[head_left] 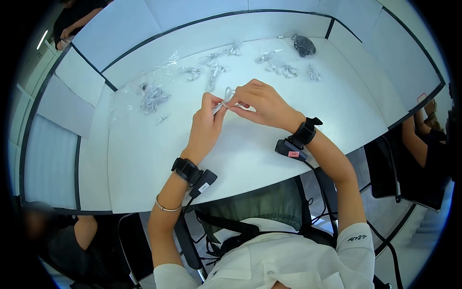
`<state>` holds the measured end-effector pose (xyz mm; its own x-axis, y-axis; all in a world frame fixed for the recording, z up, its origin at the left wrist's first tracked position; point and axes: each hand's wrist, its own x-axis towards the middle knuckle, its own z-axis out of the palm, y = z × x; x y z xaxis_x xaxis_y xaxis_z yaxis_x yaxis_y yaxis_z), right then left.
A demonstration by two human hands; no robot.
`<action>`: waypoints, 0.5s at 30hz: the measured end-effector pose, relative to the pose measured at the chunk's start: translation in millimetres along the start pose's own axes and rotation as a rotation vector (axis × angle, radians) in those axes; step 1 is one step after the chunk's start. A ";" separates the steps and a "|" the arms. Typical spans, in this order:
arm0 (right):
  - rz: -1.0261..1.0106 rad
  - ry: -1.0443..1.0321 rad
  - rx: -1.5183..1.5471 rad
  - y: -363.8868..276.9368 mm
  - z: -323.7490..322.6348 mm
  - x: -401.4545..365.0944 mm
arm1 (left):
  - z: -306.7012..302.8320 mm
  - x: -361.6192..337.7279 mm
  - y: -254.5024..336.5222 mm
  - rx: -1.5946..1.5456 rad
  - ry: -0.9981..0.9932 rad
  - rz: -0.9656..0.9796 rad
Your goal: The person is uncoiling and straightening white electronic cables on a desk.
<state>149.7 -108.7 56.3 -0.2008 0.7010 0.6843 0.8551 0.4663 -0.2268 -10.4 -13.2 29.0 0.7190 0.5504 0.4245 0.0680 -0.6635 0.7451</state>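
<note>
Over the middle of the white table, a looped white cable is held between my two hands. My left hand pinches it from the left with thumb and fingers closed. On the other side, my right hand has its fingertips closed on the same cable, close to the left fingertips. Part of the cable is hidden behind the fingers. Just beyond my hands lies a coiled white cable, apart from them.
A larger heap of white cables lies at left by clear plastic bags. Several coiled cables lie toward the back, near a dark bundle. Low partitions border the table. Other people sit beyond it at the sides.
</note>
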 end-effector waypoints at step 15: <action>0.032 -0.007 -0.002 2.3 -4.7 -2.2 | -0.3 -2.0 5.0 -0.431 -0.120 -0.214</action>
<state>154.3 -111.8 57.5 -0.1769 0.7193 0.6718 0.8619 0.4428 -0.2471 -11.7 -17.4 32.0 0.7963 0.5725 0.1953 -0.0513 -0.2578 0.9648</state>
